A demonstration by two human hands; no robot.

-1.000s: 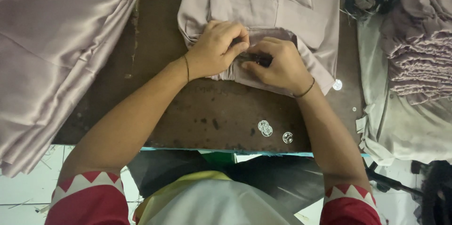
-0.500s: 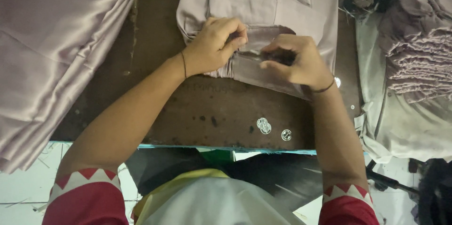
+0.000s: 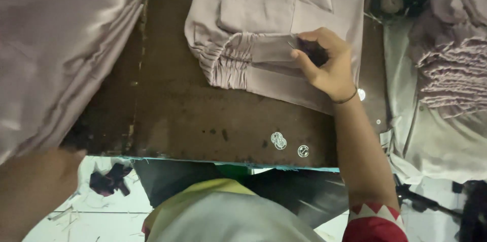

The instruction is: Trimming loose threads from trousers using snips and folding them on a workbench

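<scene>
Head view: your right hand [image 3: 324,62] rests on the pale lilac garment [image 3: 264,34] at the far middle of the dark brown table [image 3: 203,115], fingers curled together and pinching a small flat strip of the same cloth [image 3: 274,49] against the garment's gathered elastic cuff [image 3: 228,62]. That strip lies with its long axis running left to right, one end in your fingertips and the other reaching toward the cuff. The garment itself spreads away from you, its gathered cuff end turned toward your left and its lower edge slanting down toward your right wrist. Your left hand [image 3: 38,181] is well apart from it, low at the near left edge of the table beside a thick stack of folded lilac cloth [image 3: 56,49]; it is blurred, and you cannot tell whether it grips anything. Three small round silver buttons [image 3: 284,143] lie near the table's front edge.
</scene>
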